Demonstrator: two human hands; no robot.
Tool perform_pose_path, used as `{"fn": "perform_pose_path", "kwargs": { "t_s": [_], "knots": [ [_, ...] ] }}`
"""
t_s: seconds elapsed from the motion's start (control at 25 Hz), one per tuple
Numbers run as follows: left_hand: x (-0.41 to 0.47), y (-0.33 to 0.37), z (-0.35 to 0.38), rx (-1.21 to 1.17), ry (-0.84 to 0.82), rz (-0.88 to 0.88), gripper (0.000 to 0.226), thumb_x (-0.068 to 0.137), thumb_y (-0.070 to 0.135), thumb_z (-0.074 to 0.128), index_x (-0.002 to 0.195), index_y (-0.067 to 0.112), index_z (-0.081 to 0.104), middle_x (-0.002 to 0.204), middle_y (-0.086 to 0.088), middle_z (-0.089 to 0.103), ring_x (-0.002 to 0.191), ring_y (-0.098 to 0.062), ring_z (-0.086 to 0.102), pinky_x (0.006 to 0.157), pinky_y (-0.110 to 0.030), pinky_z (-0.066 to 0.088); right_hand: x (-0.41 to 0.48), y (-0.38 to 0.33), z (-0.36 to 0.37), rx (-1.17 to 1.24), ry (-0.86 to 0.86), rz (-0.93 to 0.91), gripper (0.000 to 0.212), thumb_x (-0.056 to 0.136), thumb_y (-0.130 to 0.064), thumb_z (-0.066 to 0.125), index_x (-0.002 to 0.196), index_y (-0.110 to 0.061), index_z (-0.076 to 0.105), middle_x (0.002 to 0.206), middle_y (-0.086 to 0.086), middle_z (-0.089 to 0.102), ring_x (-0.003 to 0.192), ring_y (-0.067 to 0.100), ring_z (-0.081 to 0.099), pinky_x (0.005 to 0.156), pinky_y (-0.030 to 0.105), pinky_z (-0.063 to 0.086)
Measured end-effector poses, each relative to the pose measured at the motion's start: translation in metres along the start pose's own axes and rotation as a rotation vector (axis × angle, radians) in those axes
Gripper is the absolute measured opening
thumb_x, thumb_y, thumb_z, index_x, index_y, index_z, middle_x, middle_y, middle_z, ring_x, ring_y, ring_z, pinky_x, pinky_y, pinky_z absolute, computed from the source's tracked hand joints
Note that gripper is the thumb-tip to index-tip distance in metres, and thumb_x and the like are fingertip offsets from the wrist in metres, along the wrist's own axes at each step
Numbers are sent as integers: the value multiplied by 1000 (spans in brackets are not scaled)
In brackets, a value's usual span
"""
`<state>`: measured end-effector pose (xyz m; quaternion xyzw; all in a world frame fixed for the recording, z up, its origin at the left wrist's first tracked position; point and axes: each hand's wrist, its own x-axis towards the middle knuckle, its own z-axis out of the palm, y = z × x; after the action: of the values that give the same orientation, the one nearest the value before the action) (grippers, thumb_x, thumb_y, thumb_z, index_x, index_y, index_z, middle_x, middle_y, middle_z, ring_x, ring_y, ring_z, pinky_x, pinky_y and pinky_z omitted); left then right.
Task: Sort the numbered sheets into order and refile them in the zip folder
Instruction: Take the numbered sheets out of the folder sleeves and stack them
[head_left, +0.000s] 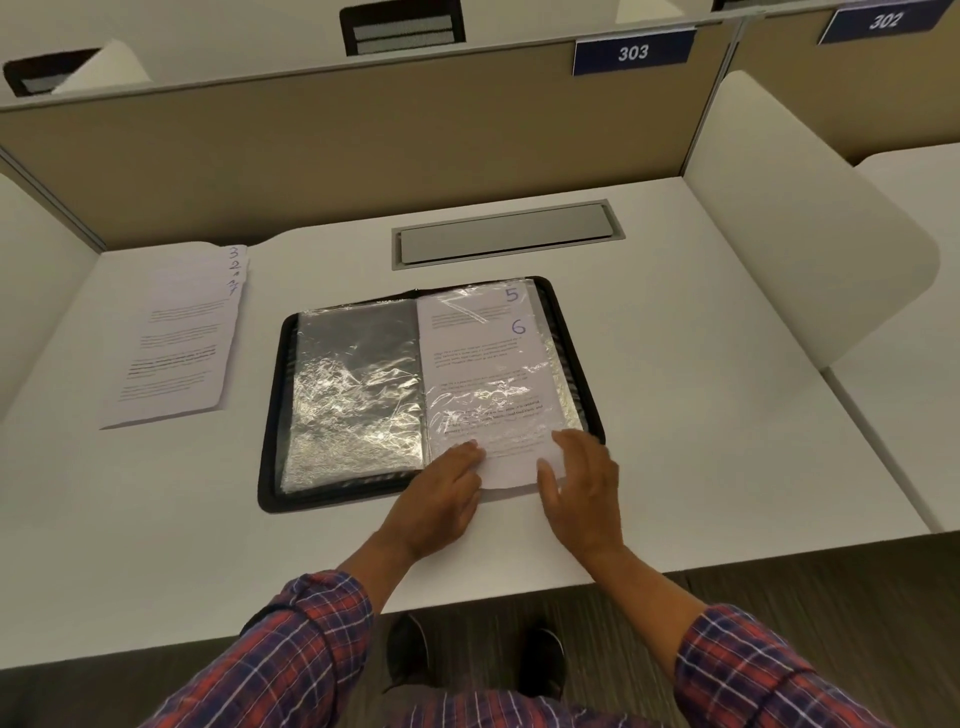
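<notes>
A black zip folder (274, 395) lies open in the middle of the desk, its clear plastic sleeves showing. The left sleeve (356, 384) looks empty and crinkled. On the right side a sheet marked 6 (483, 364) sits partly inside a sleeve, its lower edge sticking out toward me. A sheet marked 5 (511, 295) shows behind it. My left hand (441, 499) rests on the bottom left of sheet 6 with fingers curled at its edge. My right hand (582, 488) holds the sheet's bottom right corner between thumb and fingers.
A fanned stack of loose printed sheets (176, 343) lies at the desk's left, with handwritten numbers at its top right corner. A grey cable hatch (506, 234) is set into the desk behind the folder. Partition walls enclose the desk.
</notes>
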<state>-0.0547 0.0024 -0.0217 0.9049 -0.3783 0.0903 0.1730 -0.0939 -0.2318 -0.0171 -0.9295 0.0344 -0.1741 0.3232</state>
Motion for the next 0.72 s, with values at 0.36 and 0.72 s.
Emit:
{"fn": "perform_pose_path", "kwargs": {
  "t_s": [0.36,0.72],
  "knots": [
    [-37,30,17,34,-159,-38,20,105,18,54,116,4,64,160,-19,42,155,-33,29,127,-50,25,44,6,-26,412,-215,671,27,97,-29,73,115,-15,61,102,-1,64,91,15,61,69,22,46],
    [-73,58,-3,-144,-171,-38,32,105,38,56,122,13,62,162,-10,42,155,-19,30,128,-38,23,48,14,-19,578,-362,776,18,91,-21,81,88,-7,69,95,12,76,88,27,74,81,43,64]
  ]
}}
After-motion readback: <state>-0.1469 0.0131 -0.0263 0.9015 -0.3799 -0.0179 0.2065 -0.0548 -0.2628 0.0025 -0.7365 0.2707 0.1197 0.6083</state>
